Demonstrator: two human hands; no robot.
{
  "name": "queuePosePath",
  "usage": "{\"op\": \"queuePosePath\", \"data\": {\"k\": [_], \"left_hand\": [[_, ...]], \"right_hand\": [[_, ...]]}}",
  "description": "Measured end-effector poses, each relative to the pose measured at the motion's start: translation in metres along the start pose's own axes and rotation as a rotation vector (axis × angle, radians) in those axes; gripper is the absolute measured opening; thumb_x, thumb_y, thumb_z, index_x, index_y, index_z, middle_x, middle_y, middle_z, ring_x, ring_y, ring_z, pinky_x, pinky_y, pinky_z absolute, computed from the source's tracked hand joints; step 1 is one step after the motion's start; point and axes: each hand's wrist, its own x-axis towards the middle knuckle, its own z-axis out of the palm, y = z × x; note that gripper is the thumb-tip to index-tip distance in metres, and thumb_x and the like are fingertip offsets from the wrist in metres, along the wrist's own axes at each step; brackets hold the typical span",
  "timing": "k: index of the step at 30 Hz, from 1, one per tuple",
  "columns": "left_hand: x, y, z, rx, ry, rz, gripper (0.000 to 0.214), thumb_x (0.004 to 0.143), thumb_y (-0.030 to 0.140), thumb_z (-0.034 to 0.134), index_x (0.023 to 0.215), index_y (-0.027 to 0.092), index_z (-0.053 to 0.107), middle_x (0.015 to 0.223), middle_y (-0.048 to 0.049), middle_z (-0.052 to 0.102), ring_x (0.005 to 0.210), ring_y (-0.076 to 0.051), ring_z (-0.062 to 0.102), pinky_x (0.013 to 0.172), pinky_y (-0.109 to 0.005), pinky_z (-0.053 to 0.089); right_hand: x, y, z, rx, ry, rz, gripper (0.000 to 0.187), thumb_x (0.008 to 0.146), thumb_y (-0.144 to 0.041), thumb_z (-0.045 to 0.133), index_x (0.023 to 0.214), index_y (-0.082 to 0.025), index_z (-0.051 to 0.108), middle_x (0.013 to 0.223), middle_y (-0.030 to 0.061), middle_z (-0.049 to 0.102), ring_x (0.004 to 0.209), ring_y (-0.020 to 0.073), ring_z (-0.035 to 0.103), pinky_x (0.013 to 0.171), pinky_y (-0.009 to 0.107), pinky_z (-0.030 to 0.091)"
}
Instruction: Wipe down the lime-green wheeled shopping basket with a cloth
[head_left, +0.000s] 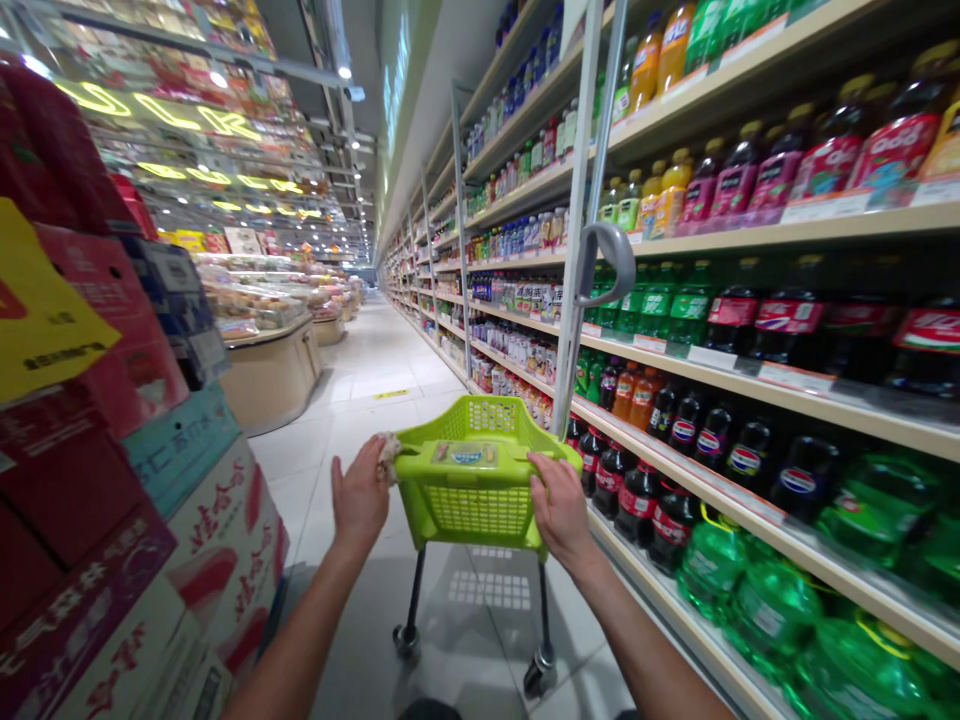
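Note:
A lime-green plastic shopping cart (472, 500) on thin dark legs with wheels stands right in front of me. At the left end of its handle, my left hand (361, 497) is closed on a crumpled, pale brownish rag (388, 458) pressed against the cart; one finger sticks out to the side. My right hand (561, 505) grips the right end of the handle, fingers curled over the edge. A label panel (465, 454) sits in the middle of the handle. The basket's visible front and rear walls are slotted, and I see no goods in it.
Shelves (750, 375) of soda bottles run along the right, with a grey hooked handle (609, 265) on a metal post. Stacked drink cartons (217, 520) rise close on the left. Rounded display counters (274, 370) stand farther along the tiled aisle (367, 340).

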Motion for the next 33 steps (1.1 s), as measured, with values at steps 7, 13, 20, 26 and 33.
{"op": "queuePosePath", "data": {"k": [7, 13, 20, 26, 33], "left_hand": [[-0.015, 0.055, 0.012, -0.149, -0.026, 0.279, 0.041, 0.077, 0.010, 0.035, 0.114, 0.018, 0.051, 0.122, -0.0082, 0.055, 0.117, -0.018, 0.046, 0.101, -0.040, 0.030], [-0.008, 0.019, 0.010, -0.080, 0.028, 0.122, 0.041, 0.078, 0.013, 0.037, 0.117, 0.019, 0.048, 0.122, -0.0095, 0.054, 0.109, -0.021, 0.052, 0.104, -0.050, 0.018], [-0.014, 0.060, 0.015, -0.189, -0.006, 0.275, 0.042, 0.078, 0.008, 0.033, 0.116, 0.017, 0.049, 0.122, -0.0087, 0.054, 0.117, -0.018, 0.046, 0.106, -0.043, 0.023], [-0.008, 0.061, 0.012, -0.238, -0.074, 0.164, 0.037, 0.082, 0.023, 0.038, 0.117, 0.018, 0.048, 0.124, -0.0107, 0.052, 0.117, -0.021, 0.045, 0.099, -0.044, 0.035], [-0.013, 0.086, -0.001, -0.414, -0.189, 0.313, 0.040, 0.077, 0.011, 0.036, 0.111, 0.020, 0.054, 0.119, -0.0058, 0.056, 0.111, -0.017, 0.049, 0.098, -0.038, 0.038]], "right_hand": [[-0.006, 0.003, 0.002, -0.006, 0.042, -0.025, 0.030, 0.086, -0.020, 0.035, 0.111, -0.018, 0.052, 0.108, 0.0066, 0.062, 0.104, 0.0175, 0.054, 0.096, 0.039, 0.030], [-0.007, 0.008, -0.004, 0.007, -0.004, -0.081, 0.030, 0.086, -0.018, 0.035, 0.111, -0.019, 0.051, 0.110, 0.0055, 0.061, 0.106, 0.0164, 0.053, 0.097, 0.038, 0.029], [-0.010, 0.004, 0.001, 0.004, 0.023, -0.069, 0.029, 0.084, -0.017, 0.037, 0.108, -0.019, 0.052, 0.109, 0.0058, 0.061, 0.107, 0.0170, 0.052, 0.098, 0.041, 0.027], [-0.009, 0.011, -0.005, -0.006, -0.019, -0.125, 0.028, 0.085, -0.016, 0.036, 0.109, -0.019, 0.051, 0.111, 0.0065, 0.060, 0.108, 0.0160, 0.051, 0.098, 0.039, 0.028], [-0.009, 0.011, -0.002, -0.020, 0.041, -0.101, 0.027, 0.084, -0.016, 0.036, 0.106, -0.019, 0.052, 0.107, 0.0074, 0.061, 0.104, 0.0175, 0.053, 0.097, 0.043, 0.028]]}}
